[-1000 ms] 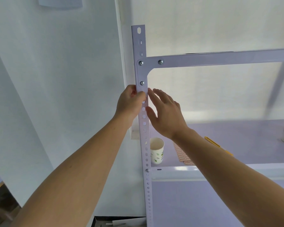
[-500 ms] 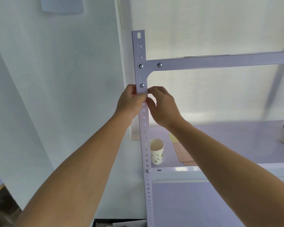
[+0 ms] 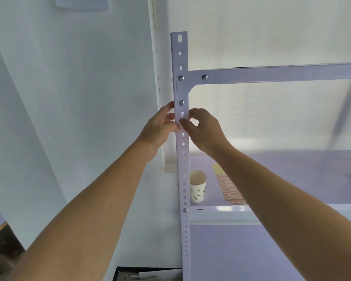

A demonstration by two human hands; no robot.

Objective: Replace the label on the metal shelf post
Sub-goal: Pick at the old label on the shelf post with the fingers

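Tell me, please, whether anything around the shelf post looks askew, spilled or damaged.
Nothing stands out. The shelf post stands straight with its bolts in place, the paper cup sits upright on the shelf, and the label sheet lies flat. Any label under the left hand and right hand cannot be made out.

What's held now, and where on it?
Left hand grips the metal shelf post by its left edge below the bracket bolt. Right hand pinches at its front; whether on a label, can't tell.
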